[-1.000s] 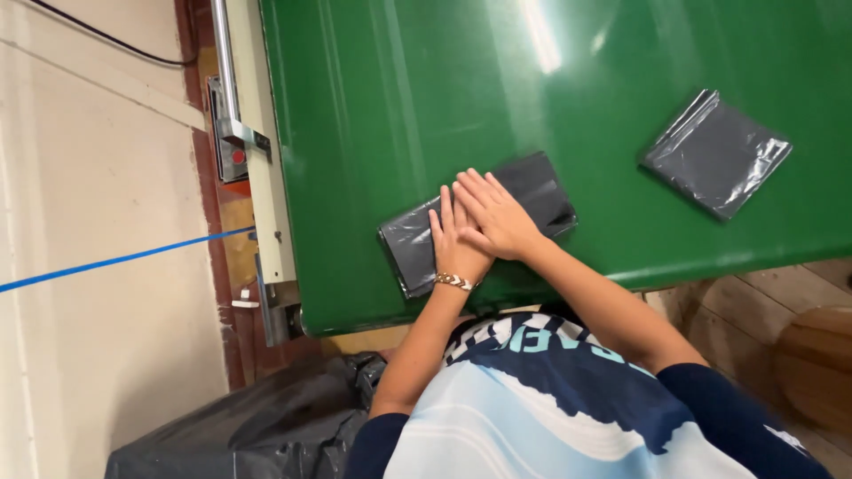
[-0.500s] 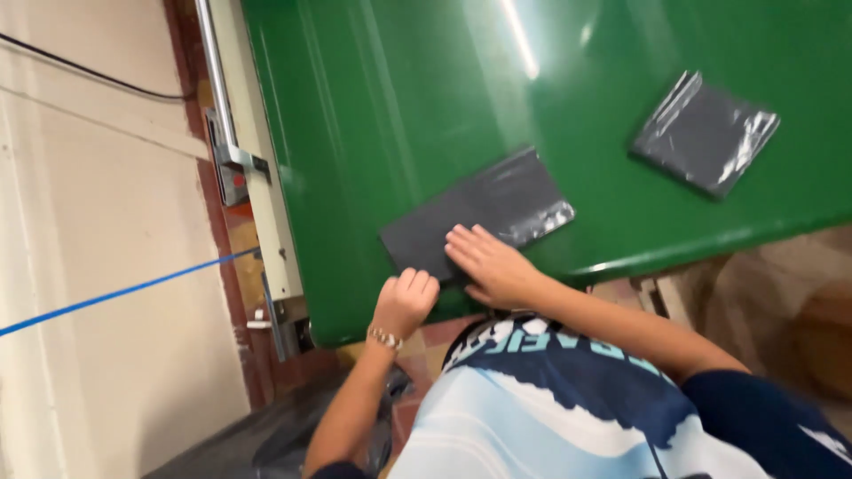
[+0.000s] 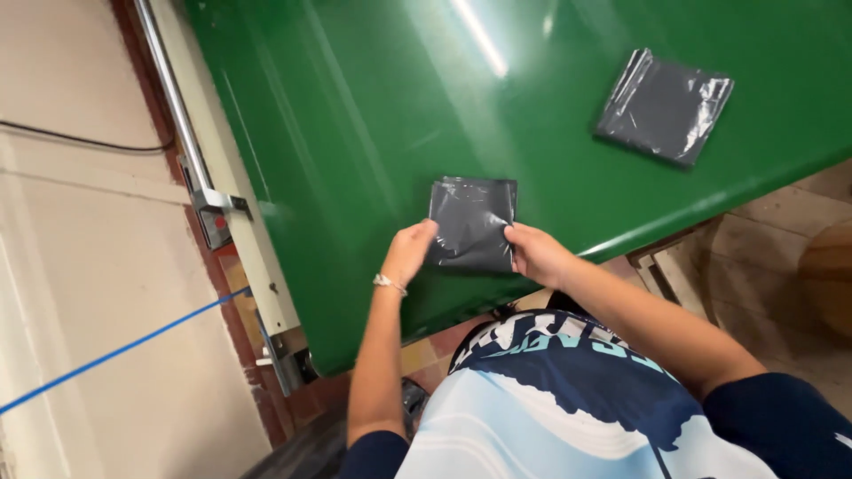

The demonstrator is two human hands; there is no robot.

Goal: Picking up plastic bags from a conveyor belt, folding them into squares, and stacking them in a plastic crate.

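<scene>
At the far left, a pale floor (image 3: 71,293) runs down the frame, crossed by a blue line (image 3: 115,353) and a dark cable (image 3: 80,140), both cut off at the picture's edge. Beside it, a cream rail (image 3: 232,191) with a metal tube (image 3: 173,102) borders the green bench (image 3: 355,115), whose glossy top carries bright streaks of glare that blur its surface. Near the bench's front edge, the left hand (image 3: 408,253), with a thin bracelet (image 3: 389,283) at the wrist, pinches the lower left edge of a folded dark grey plastic bag (image 3: 472,222). That bag lies flat on the bench, roughly square, and its lower corners are hidden under the fingers. On its other side, the right hand (image 3: 537,255) grips the lower right edge in the same way; thumbs and fingers close on the plastic, though the fingertips beneath it cannot be seen. Below the hands, a blue and white shirt (image 3: 568,399) fills the foreground and hides the bench's underside. Farther right, well apart, a second grey bag (image 3: 664,106) lies on the bench, crinkled and shiny. Past the bench edge, wooden boards (image 3: 763,239) and a rounded brown shape (image 3: 830,275) are cut off and hard to identify.
</scene>
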